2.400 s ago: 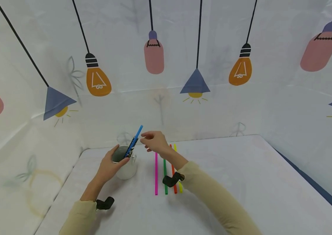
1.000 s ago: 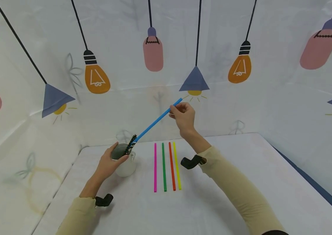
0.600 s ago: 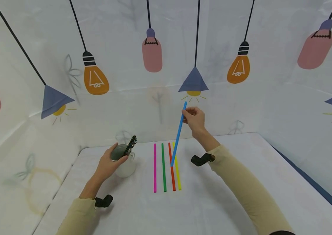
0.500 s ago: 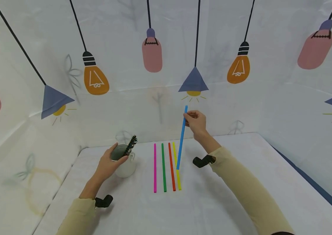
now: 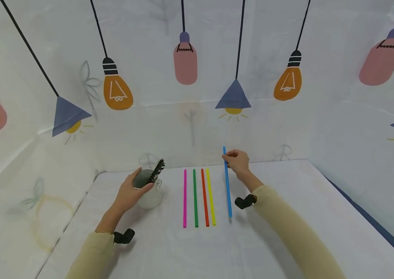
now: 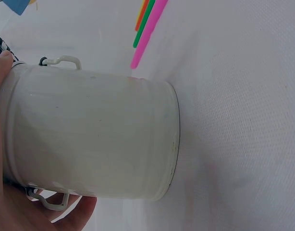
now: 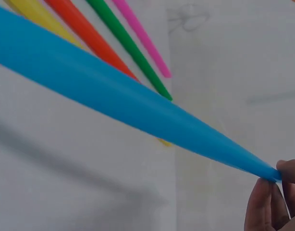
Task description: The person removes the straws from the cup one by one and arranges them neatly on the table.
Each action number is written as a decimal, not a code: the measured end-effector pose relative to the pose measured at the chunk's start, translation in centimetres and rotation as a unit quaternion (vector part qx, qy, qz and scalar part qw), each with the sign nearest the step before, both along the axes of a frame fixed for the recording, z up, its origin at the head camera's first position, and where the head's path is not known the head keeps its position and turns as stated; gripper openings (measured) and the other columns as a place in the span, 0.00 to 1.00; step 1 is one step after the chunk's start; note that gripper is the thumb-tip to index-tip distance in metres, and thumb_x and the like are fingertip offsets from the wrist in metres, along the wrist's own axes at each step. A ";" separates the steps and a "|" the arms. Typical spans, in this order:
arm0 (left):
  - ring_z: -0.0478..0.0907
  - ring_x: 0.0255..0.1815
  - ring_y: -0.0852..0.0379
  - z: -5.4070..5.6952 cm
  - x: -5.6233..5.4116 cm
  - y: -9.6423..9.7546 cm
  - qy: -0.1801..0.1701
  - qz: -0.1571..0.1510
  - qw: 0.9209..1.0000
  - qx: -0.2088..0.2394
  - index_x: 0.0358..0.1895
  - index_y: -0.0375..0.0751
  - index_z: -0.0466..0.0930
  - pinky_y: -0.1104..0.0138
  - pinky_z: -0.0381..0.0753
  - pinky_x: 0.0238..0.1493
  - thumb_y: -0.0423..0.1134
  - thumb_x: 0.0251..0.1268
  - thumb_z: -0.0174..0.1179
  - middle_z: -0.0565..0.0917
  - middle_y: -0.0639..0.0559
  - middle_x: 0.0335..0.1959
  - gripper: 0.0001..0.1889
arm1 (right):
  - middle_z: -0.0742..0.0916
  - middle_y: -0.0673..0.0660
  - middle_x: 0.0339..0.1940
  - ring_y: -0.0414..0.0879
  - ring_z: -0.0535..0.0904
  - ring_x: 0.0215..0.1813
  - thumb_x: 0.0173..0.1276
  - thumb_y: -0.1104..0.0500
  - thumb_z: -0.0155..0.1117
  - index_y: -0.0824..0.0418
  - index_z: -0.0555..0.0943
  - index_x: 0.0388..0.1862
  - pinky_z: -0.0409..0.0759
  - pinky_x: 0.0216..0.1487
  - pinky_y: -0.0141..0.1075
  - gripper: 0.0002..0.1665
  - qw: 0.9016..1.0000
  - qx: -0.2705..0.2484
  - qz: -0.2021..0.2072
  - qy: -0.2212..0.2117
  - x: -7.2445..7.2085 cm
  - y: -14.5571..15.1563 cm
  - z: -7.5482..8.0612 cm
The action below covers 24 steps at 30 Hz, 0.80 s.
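Observation:
My left hand (image 5: 130,192) grips the rim of a white pot (image 5: 150,199) that stands on the table. The left wrist view shows the pot (image 6: 94,130) has small looped handles. A bundle of dark speckled sticks (image 5: 156,170) leans out of it near my thumb. My right hand (image 5: 238,162) pinches a blue straw (image 5: 227,190) near its far end, to the right of the other straws. In the right wrist view the blue straw (image 7: 114,94) crosses in front. Pink (image 5: 184,199), green (image 5: 195,199), red (image 5: 205,199) and yellow (image 5: 211,199) straws lie side by side on the table.
A white cloth covers the table (image 5: 169,252). Behind it hangs a pale wall cloth (image 5: 141,128) printed with lamps and bulbs. The table's right edge runs along a dark blue strip (image 5: 367,217).
My right hand has drawn the blue straw out of the pot, carried it right past the yellow straw and lowered it towards the table. My left hand stays on the pot.

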<state>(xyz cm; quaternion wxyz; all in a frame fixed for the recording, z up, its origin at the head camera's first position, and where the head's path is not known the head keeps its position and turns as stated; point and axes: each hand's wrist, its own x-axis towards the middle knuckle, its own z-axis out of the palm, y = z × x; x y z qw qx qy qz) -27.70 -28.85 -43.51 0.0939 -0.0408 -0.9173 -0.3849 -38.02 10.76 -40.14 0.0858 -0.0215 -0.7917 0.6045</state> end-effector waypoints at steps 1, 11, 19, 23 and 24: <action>0.55 0.71 0.34 0.1 -0.1 0.0 0.001 -0.001 1.000 -0.001 0.78 0.46 0.48 0.36 0.60 0.61 0.66 0.59 0.60 0.56 0.34 0.74 0.50 | 0.84 0.60 0.41 0.49 0.82 0.37 0.66 0.56 0.68 0.65 0.81 0.45 0.83 0.39 0.37 0.14 1.000 0.007 -0.001 -0.003 0.0 0.0 -0.4; 0.55 0.71 0.33 0.3 0.5 0.3 -0.002 -0.001 1.000 0.004 0.78 0.43 0.49 0.36 0.60 0.61 0.64 0.60 0.61 0.56 0.33 0.73 0.50 | 0.86 0.60 0.37 0.48 0.83 0.32 0.64 0.58 0.71 0.66 0.83 0.42 0.83 0.35 0.36 0.13 0.999 0.033 0.002 -0.040 -0.2 -0.2 -4.0; 0.54 0.72 0.34 0.3 0.5 0.3 -0.008 0.003 1.000 0.006 0.78 0.45 0.48 0.36 0.60 0.62 0.66 0.59 0.61 0.55 0.34 0.74 0.50 | 0.86 0.60 0.36 0.45 0.81 0.29 0.62 0.58 0.72 0.65 0.84 0.41 0.82 0.32 0.35 0.13 0.997 0.046 -0.012 -0.060 -0.2 -0.2 -5.2; 0.55 0.71 0.34 0.3 0.3 0.4 0.000 0.000 1.000 0.009 0.78 0.44 0.49 0.36 0.60 0.61 0.65 0.59 0.61 0.56 0.35 0.74 0.50 | 0.86 0.60 0.35 0.45 0.81 0.29 0.62 0.58 0.72 0.65 0.84 0.41 0.82 0.32 0.34 0.13 0.996 0.064 -0.021 -0.064 -0.5 -0.1 -5.5; 0.55 0.71 0.34 0.3 0.3 0.4 0.000 0.000 1.000 0.009 0.78 0.44 0.49 0.36 0.60 0.61 0.65 0.59 0.61 0.56 0.34 0.74 0.50 | 0.86 0.60 0.34 0.45 0.80 0.29 0.61 0.57 0.72 0.65 0.84 0.40 0.81 0.31 0.34 0.13 0.995 0.069 -0.023 -0.065 -0.5 -0.1 -5.6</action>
